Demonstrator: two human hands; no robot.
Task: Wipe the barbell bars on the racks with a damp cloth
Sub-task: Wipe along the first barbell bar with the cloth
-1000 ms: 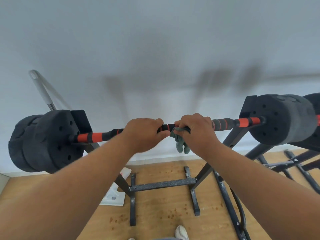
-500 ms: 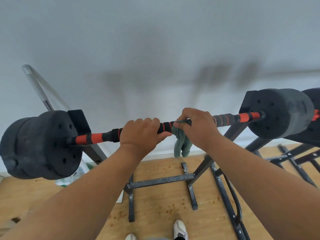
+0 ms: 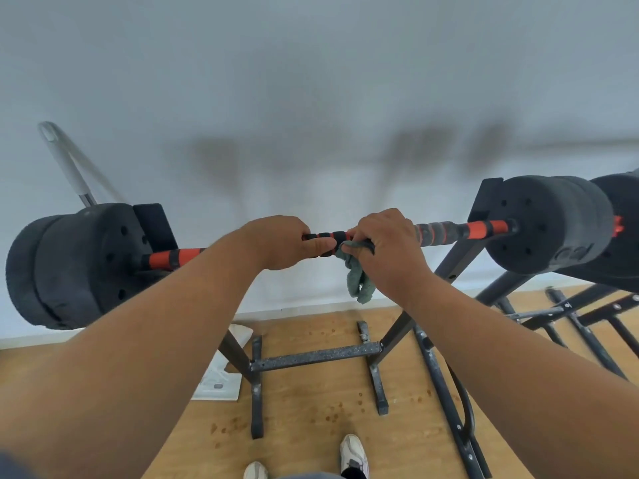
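Note:
A barbell bar [image 3: 460, 230] with orange and black grip bands lies across a dark steel rack [image 3: 313, 357], black weight plates at its left end [image 3: 74, 264] and right end [image 3: 549, 223]. My left hand [image 3: 280, 242] grips the bar near its middle. Just to the right of it, my right hand [image 3: 387, 250] holds a grey-green cloth [image 3: 358, 283] wrapped against the bar; the cloth's loose end hangs below the bar. The stretch of bar under both hands is hidden.
A white wall stands close behind the rack. A second loaded rack [image 3: 608, 305] stands at the right, its legs spread over the wooden floor. A white flat object [image 3: 221, 378] lies by the left leg, a grey pole [image 3: 65, 164] leans on the wall. My shoes [image 3: 351, 454] show below.
My hands have closed up toward each other on the bar, the left sliding right and the right with the cloth edging left. The camera has shifted slightly.

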